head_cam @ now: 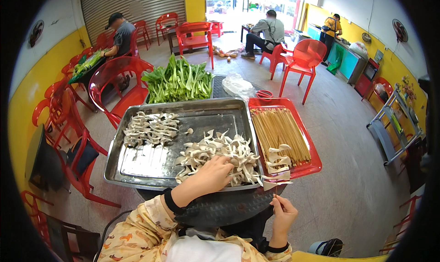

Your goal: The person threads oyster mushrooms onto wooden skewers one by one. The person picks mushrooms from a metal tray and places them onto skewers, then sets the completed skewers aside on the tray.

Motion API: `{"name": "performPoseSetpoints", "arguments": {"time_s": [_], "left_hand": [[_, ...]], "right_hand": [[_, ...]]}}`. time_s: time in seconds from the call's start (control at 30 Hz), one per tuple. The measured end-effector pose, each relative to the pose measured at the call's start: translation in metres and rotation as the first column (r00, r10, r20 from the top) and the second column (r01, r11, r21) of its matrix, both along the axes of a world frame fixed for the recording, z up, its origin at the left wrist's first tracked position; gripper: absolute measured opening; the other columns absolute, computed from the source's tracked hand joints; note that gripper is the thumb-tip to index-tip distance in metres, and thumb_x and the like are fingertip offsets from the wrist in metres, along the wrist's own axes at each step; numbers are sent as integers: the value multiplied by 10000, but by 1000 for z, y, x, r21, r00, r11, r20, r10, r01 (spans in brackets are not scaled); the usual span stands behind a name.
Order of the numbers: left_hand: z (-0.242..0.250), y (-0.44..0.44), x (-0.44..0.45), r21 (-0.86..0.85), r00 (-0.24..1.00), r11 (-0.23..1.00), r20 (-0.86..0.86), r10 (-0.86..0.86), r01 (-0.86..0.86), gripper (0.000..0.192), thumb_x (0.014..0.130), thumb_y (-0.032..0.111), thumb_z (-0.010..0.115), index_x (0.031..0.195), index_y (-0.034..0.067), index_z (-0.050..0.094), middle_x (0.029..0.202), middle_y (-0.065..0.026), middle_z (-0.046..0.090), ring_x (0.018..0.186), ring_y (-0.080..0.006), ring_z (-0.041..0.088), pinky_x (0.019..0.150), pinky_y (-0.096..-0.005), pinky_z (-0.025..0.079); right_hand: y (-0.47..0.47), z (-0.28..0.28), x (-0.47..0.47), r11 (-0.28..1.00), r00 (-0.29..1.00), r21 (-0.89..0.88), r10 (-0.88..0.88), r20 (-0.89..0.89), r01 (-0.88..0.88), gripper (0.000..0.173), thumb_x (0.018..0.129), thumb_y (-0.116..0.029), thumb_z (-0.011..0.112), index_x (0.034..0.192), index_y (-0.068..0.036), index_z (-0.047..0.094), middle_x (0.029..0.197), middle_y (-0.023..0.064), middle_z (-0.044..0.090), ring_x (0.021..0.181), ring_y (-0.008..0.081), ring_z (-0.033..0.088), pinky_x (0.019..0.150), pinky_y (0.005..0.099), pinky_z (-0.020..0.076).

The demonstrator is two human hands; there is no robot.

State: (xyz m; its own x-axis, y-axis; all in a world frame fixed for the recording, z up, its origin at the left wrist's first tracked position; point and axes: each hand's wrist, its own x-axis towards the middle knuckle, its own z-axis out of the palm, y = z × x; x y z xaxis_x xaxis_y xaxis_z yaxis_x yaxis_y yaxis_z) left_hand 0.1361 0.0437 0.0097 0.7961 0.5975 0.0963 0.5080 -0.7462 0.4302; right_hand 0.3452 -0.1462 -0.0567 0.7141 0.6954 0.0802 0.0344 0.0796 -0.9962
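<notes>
My left hand (213, 175) rests on a heap of pale oyster mushrooms (220, 151) at the right side of a large metal tray (202, 117); its fingertips are among the pieces, and whether they grip one cannot be told. My right hand (284, 211) pinches the lower end of a bamboo skewer (276, 190) that carries several mushroom pieces (279, 160). This skewer reaches over the near edge of a red plastic tray (307, 134), which holds many brown skewers (280, 129). Skewered mushrooms (151, 128) lie in the metal tray's upper left, and a small loose piece (189, 131) lies beside them.
Leafy greens (180, 81), a clear plastic bag (237, 85) and red-handled scissors (264, 94) lie beyond the trays. Red chairs (118, 90) stand at the left and ahead. Three people (120, 36) are farther off, two seated and one standing. A folded metal frame (395, 124) stands at the right.
</notes>
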Motion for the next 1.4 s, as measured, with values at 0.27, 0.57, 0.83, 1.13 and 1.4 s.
{"name": "performPoseSetpoints", "arguments": {"time_s": [0.27, 0.57, 0.83, 1.13, 1.4], "left_hand": [[4, -7, 9, -40, 994, 996, 75, 85, -83, 372, 915, 198, 697, 1210, -21, 641, 1297, -179, 581, 1240, -358, 506, 1052, -437, 436], [16, 4, -38, -588, 677, 793, 520, 521, -159, 127, 873, 53, 737, 988, 16, 698, 1017, -60, 723, 910, -213, 704, 867, -335, 563], [11, 5, -86, -681, 481, 730, 625, 615, -48, 180, 918, -42, 653, 1094, -23, 619, 1063, -147, 726, 951, -203, 729, 820, -302, 598], [6, 0, -128, -688, 337, 718, 655, 677, -106, 154, 954, 54, 668, 1066, 0, 576, 889, -144, 742, 777, -169, 732, 655, -256, 574], [-4, 1, -156, -650, 254, 732, 687, 680, -201, 102, 933, 35, 691, 1022, -6, 717, 884, -29, 724, 777, -65, 666, 670, -197, 509]], "right_hand": [[-8, 1, 2, 999, 999, -4, 44, 28, -44, 135, 869, 55, 722, 1001, 59, 750, 826, 79, 714, 718, 105, 649, 645, 216, 494], [-6, -1, -6, 993, 993, 26, 118, 28, -119, 149, 856, 74, 720, 1001, 63, 750, 830, 82, 717, 727, 109, 657, 647, 215, 498], [8, 14, -36, 929, 918, -43, 370, 144, -367, 171, 834, 67, 744, 1004, 53, 757, 833, 85, 729, 716, 102, 655, 630, 216, 484], [33, 28, -74, 860, 825, -69, 504, 255, -505, 165, 821, 57, 755, 984, 41, 763, 813, 94, 736, 683, 109, 656, 583, 215, 459], [46, 35, -100, 806, 766, -131, 590, 254, -577, 148, 821, 68, 750, 968, 53, 758, 806, 101, 728, 685, 125, 664, 595, 214, 473]]}}
